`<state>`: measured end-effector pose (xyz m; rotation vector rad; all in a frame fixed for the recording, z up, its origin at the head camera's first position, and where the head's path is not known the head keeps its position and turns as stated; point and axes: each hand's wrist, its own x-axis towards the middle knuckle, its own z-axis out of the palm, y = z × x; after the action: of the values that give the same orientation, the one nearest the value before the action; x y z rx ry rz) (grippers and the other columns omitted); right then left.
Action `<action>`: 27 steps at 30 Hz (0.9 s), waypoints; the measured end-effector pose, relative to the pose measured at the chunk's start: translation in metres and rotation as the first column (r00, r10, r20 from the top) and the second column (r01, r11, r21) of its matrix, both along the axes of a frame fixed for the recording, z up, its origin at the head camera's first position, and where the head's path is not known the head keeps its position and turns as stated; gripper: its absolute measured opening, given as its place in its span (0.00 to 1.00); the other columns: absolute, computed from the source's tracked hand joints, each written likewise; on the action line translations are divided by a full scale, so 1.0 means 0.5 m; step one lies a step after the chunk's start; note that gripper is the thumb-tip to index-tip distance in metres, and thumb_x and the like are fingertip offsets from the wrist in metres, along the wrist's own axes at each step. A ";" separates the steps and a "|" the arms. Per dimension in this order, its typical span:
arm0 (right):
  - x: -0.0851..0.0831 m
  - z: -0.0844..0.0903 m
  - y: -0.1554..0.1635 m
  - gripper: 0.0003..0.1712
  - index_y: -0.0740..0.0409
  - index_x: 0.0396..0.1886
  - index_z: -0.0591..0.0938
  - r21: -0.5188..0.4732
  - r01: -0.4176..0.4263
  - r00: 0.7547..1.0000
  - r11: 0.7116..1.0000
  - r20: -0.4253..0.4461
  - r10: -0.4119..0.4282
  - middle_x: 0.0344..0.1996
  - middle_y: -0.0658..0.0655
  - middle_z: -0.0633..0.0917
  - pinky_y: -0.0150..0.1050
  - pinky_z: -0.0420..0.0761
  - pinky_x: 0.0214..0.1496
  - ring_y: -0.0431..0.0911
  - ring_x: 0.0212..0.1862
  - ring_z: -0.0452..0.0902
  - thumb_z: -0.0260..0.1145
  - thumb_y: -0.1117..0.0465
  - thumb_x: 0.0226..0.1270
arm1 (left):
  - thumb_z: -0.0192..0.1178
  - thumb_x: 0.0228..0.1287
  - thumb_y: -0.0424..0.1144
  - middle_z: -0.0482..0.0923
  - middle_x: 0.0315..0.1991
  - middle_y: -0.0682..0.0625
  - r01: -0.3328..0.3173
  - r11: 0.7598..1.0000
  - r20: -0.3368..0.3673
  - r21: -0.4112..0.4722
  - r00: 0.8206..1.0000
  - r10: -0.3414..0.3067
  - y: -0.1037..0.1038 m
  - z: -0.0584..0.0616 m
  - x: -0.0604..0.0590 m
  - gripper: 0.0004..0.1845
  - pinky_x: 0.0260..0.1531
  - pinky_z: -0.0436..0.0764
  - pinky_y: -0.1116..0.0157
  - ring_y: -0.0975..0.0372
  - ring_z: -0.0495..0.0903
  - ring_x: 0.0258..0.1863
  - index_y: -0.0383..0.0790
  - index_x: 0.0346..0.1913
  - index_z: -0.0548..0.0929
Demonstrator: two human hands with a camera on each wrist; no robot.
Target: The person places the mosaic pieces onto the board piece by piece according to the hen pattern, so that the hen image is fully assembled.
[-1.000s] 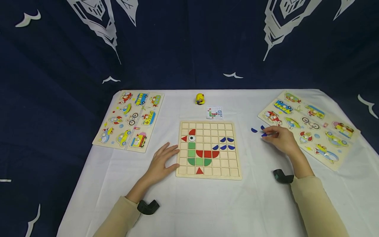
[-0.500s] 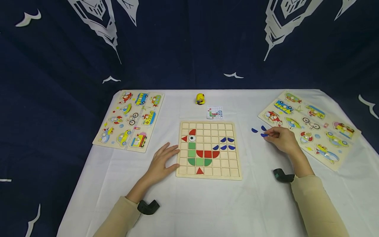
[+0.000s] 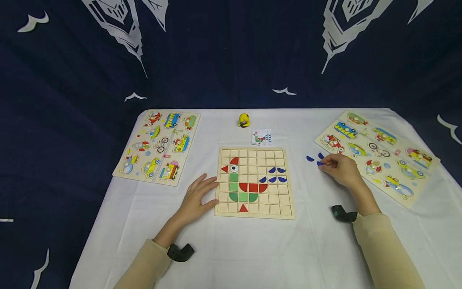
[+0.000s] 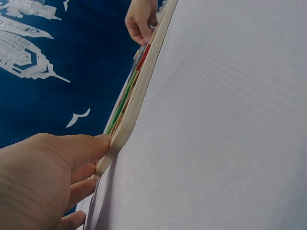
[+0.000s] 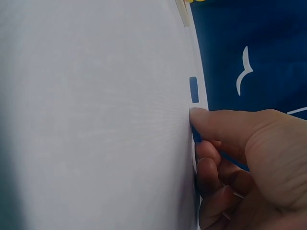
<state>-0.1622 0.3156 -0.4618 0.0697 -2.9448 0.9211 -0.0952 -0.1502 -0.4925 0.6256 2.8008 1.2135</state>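
A wooden grid board (image 3: 254,216) lies mid-table, with red, green and blue pieces and a round eye tile forming a bird. My left hand (image 3: 196,196) rests at its left edge, fingers spread; in the left wrist view the thumb (image 4: 91,148) touches the board's side. To the right of the board, my right hand (image 3: 339,170) pinches a blue half-round piece (image 3: 319,163) between thumb and forefinger, low over the cloth. The right wrist view shows this piece (image 5: 195,134) partly hidden by the fingers. Two similar blue pieces lie close by, one left (image 3: 310,159) and one behind (image 3: 321,155).
A small pattern card (image 3: 262,137) and a yellow toy duck (image 3: 244,120) are behind the board. Vehicle puzzle boards lie at the left (image 3: 155,148) and right (image 3: 379,154), the right one partly under the right forearm's side. A dark blue curtain (image 3: 231,52) hangs beyond the table.
My right hand has shifted slightly among the blue pieces, right and then back left, with the nearest piece now between its fingertips. My left hand and the board stay put.
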 end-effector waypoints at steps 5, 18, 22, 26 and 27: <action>-0.001 -0.004 -0.001 0.09 0.64 0.36 0.84 0.020 0.005 1.000 1.000 -0.019 -0.004 0.28 0.57 0.83 0.31 0.65 0.28 0.39 0.26 0.67 0.71 0.62 0.61 | 0.70 0.57 0.38 0.69 0.70 0.47 -0.004 1.000 0.002 -0.003 1.000 0.004 0.000 -0.001 0.000 0.29 0.71 0.49 0.40 0.48 0.52 0.76 0.40 0.63 0.77; 0.015 0.015 -0.083 0.08 0.59 0.36 0.85 -0.074 -0.340 0.932 0.938 -0.159 0.326 0.33 0.53 0.84 0.25 0.71 0.34 0.34 0.33 0.71 0.72 0.70 0.56 | 0.69 0.57 0.38 0.69 0.70 0.47 -0.004 1.000 0.003 -0.003 1.000 0.004 -0.001 -0.002 0.000 0.29 0.71 0.49 0.40 0.49 0.51 0.76 0.40 0.63 0.77; 0.022 0.024 -0.125 0.10 0.58 0.35 0.85 -0.095 -0.484 0.868 0.870 -0.178 0.463 0.33 0.52 0.84 0.30 0.73 0.34 0.36 0.33 0.71 0.73 0.72 0.54 | 0.69 0.57 0.38 0.69 0.70 0.47 -0.002 1.000 0.000 0.001 1.000 0.002 -0.001 -0.002 0.000 0.29 0.71 0.49 0.40 0.49 0.52 0.76 0.40 0.63 0.77; 0.029 0.032 -0.163 0.10 0.58 0.37 0.85 -0.089 -0.557 0.828 0.826 -0.131 0.545 0.34 0.51 0.83 0.32 0.74 0.32 0.39 0.32 0.71 0.73 0.71 0.55 | 0.69 0.57 0.38 0.70 0.69 0.47 -0.005 1.000 0.003 0.000 1.000 0.005 -0.001 -0.001 0.000 0.29 0.71 0.49 0.40 0.48 0.52 0.76 0.39 0.63 0.77; 0.031 0.034 -0.172 0.10 0.57 0.37 0.85 -0.083 -0.569 0.821 0.818 -0.114 0.560 0.34 0.51 0.83 0.31 0.74 0.32 0.39 0.32 0.71 0.73 0.70 0.55 | 0.69 0.57 0.38 0.70 0.69 0.46 -0.005 1.000 0.004 -0.001 1.000 0.005 -0.001 -0.001 0.000 0.29 0.71 0.49 0.40 0.48 0.52 0.76 0.39 0.63 0.77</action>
<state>-0.1469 0.2296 -0.4450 1.0038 -2.8126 1.0992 -0.0951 -0.1505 -0.4932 0.6157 2.8009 1.2125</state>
